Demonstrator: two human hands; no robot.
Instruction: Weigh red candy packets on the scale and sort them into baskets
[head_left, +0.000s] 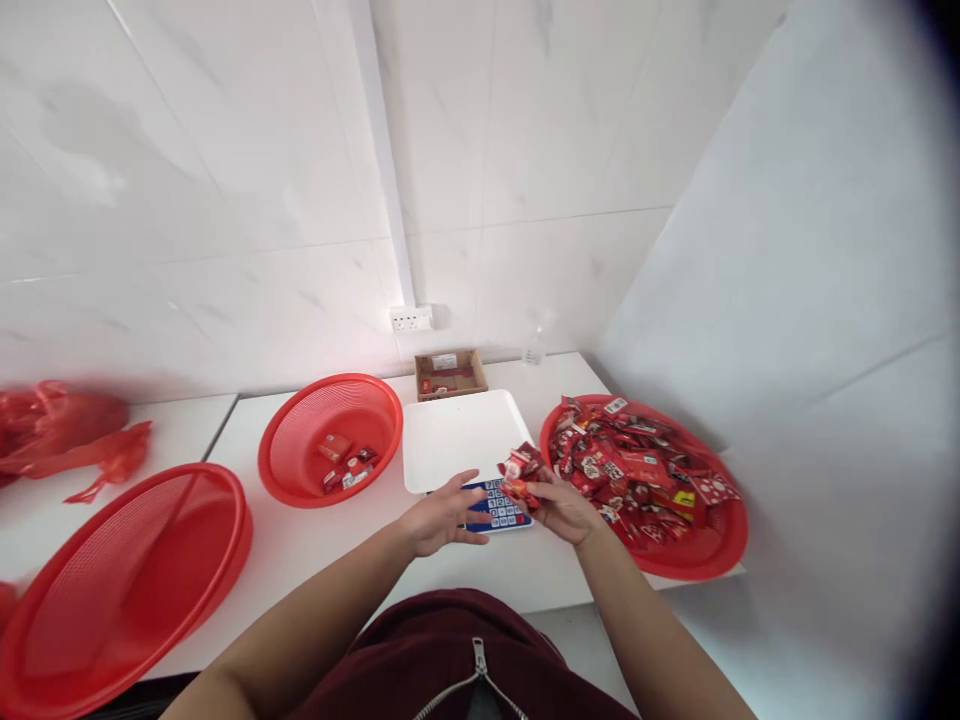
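Note:
My right hand [564, 508] is closed around several red-wrapped snack packets [522, 470], held above the front right corner of a white weighing scale. My left hand [448, 514] hangs open with fingers spread, over the left part of the scale's blue keypad [498, 506], which both hands partly cover. The scale's white pan [461, 435] lies behind the hands with nothing large on it. Close to my right hand, a red basket [731, 540] is heaped with red snack packets [630, 465]. Left of the scale, another red basket [277, 480] holds several packets [349, 465] at its bottom.
A small cardboard box [451, 374] with a few red packets stands behind the scale. Near the wall is a clear plastic container [533, 352]. A large red basket [225, 490] sits at the left front, with red plastic bags [75, 435] behind it. A socket [411, 318] is on the wall.

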